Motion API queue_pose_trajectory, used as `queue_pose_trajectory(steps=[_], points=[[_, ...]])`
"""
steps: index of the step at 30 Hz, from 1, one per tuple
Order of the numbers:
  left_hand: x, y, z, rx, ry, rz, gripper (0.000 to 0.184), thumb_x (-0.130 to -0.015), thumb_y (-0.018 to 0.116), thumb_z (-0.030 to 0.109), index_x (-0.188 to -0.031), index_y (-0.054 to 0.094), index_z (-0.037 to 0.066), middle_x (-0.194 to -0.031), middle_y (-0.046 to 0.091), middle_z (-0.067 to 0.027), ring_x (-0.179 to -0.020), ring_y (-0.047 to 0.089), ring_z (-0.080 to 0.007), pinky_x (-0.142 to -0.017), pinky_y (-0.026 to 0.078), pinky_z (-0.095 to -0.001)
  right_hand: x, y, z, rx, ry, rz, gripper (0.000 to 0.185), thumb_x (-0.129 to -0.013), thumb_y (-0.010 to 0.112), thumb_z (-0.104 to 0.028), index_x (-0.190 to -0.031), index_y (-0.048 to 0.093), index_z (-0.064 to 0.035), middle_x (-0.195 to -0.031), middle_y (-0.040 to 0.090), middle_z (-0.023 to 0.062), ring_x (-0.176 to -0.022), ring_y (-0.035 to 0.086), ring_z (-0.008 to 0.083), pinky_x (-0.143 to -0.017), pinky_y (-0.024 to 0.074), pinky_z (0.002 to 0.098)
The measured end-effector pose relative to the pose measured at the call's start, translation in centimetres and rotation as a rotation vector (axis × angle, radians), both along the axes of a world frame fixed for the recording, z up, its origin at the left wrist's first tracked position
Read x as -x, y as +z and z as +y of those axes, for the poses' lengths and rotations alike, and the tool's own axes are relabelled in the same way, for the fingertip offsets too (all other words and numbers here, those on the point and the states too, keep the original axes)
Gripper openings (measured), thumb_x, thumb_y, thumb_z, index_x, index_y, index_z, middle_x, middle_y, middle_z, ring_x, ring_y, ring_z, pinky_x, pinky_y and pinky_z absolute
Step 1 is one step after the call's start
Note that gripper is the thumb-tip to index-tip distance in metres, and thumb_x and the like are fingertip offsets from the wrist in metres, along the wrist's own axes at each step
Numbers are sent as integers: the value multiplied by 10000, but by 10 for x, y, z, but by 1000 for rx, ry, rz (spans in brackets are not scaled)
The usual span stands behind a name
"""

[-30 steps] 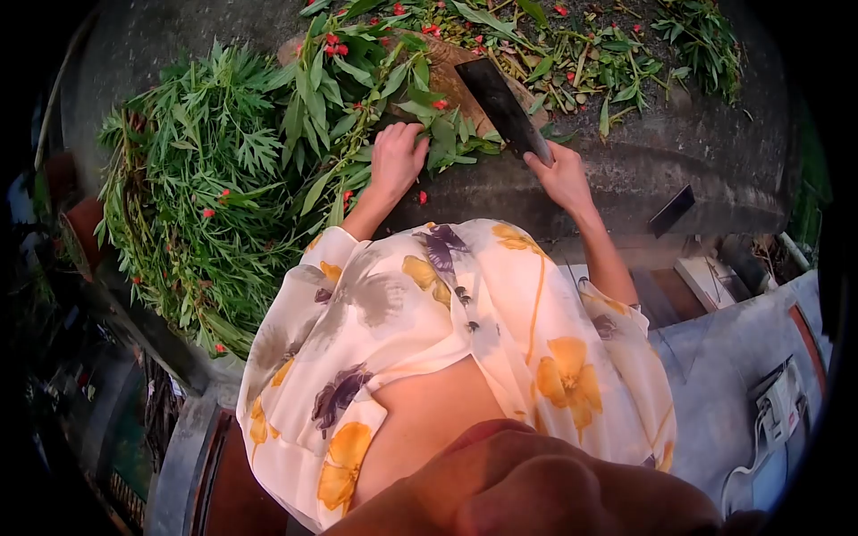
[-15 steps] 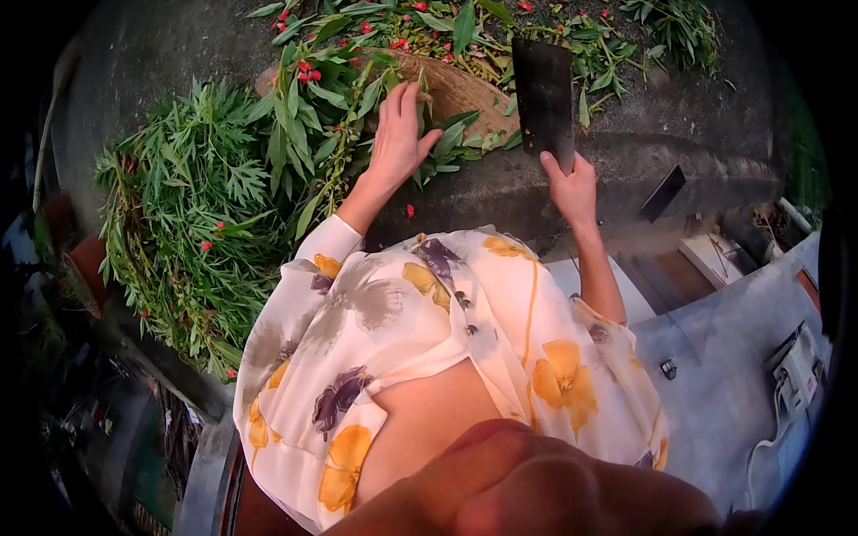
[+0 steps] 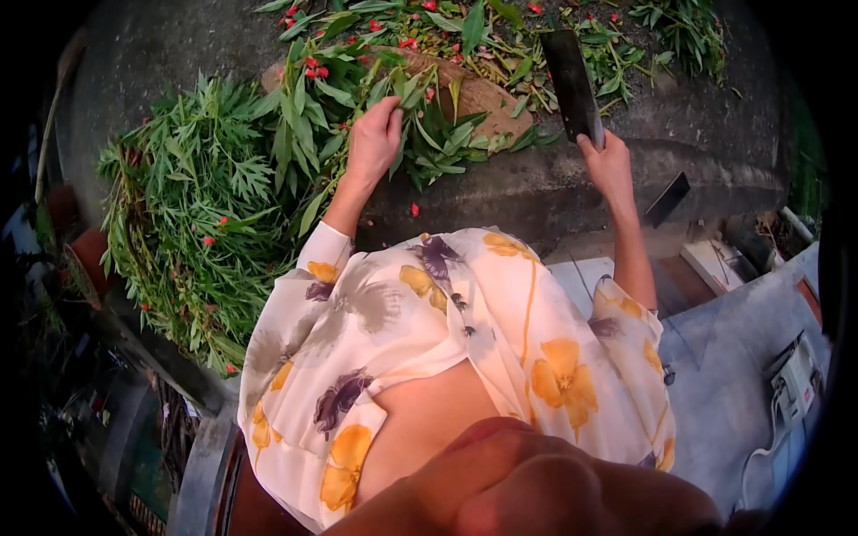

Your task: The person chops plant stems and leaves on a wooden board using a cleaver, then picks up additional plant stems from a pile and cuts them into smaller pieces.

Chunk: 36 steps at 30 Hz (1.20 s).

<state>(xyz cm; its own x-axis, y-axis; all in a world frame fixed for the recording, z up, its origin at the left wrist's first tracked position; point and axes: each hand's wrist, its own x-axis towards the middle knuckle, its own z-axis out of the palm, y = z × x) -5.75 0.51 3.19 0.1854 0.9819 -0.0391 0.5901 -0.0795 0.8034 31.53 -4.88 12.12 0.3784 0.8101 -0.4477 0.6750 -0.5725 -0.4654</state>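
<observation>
My right hand (image 3: 608, 163) grips the handle of a dark, broad-bladed cleaver (image 3: 570, 85). Its blade points away from me, held to the right of a wooden chopping board (image 3: 487, 103). On the board's left side, my left hand (image 3: 374, 138) has its fingers curled round leafy stems (image 3: 429, 134) with long green leaves. Those leaves hide much of the board and hang over its near edge. Red flowers (image 3: 315, 69) show among the stems just beyond my left hand.
A large heap of cut greens (image 3: 192, 214) lies to the left. Chopped leaves, stems and red petals (image 3: 509, 54) are scattered beyond the board, with another leafy bunch (image 3: 693, 36) at the far right. A dark flat piece (image 3: 667, 198) sticks out at the concrete ledge's right (image 3: 715, 174).
My left hand has gone from spread fingers to closed on the leafy stems. My right hand has moved the cleaver rightward, away from the board, and its blade is turned more edge-on.
</observation>
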Motion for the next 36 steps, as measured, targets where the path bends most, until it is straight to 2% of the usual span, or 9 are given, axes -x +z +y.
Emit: queue_pose_trajectory(steps=[2,4,6,9,14,16,30,34,36], points=[[-4,7,4,6,-20,51,190,-959,618,98,-1137,645,38,-963,708,-232,-867,695,-415,-739,546,-471,18,17,-1,-19,159,112,289,-926,684,-249,-933,646,37,-654,571,174,-602,558,237,-631,457,410],[-6,10,10,38,32,252,280,-974,636,134,-1238,619,43,-761,669,-222,-755,695,-393,-687,527,-471,48,27,3,80,257,204,271,-928,674,-230,-924,623,36,-645,566,177,-583,519,304,-625,448,428],[-7,19,12,121,55,255,350,-962,664,161,-1272,577,22,-878,692,-257,-807,695,-424,-705,525,-498,71,29,9,171,363,196,231,-922,663,-191,-945,637,37,-689,613,231,-635,592,401,-649,472,470],[-5,27,4,-215,143,236,451,-874,770,194,-1239,575,12,-1168,610,-218,-1031,612,-426,-845,515,-458,85,16,13,137,438,177,190,-911,650,-150,-963,655,33,-759,648,286,-771,661,471,-712,508,521],[-14,27,-19,-442,-6,358,210,-797,818,241,-936,722,117,-996,583,-52,-965,544,-273,-824,400,-403,86,2,12,118,529,53,186,-891,643,-123,-1016,664,14,-832,679,294,-857,677,485,-780,537,559],[-13,11,-20,-292,-31,375,196,-806,801,221,-940,726,101,-946,586,-48,-929,556,-260,-798,398,-407,88,3,11,115,553,13,190,-887,639,-116,-1028,664,8,-842,688,289,-854,679,486,-788,543,564],[-7,-14,-3,-310,-38,342,86,-801,749,123,-851,718,60,-878,581,-65,-888,567,-276,-766,416,-416,104,14,48,202,758,-165,160,-839,606,-47,-959,668,38,-858,691,295,-859,692,482,-788,562,557],[-5,-14,-3,-293,-75,336,152,-772,750,112,-911,732,51,-896,606,-59,-889,576,-282,-775,425,-421,102,-8,61,125,794,-160,163,-841,627,-61,-947,671,55,-850,686,301,-852,690,480,-762,552,547],[1,-11,-8,-286,-85,352,158,-774,748,109,-920,734,51,-904,611,-64,-896,579,-285,-778,428,-421,90,-14,62,168,666,50,182,-861,659,-101,-937,657,65,-803,681,278,-790,691,456,-709,531,523]])
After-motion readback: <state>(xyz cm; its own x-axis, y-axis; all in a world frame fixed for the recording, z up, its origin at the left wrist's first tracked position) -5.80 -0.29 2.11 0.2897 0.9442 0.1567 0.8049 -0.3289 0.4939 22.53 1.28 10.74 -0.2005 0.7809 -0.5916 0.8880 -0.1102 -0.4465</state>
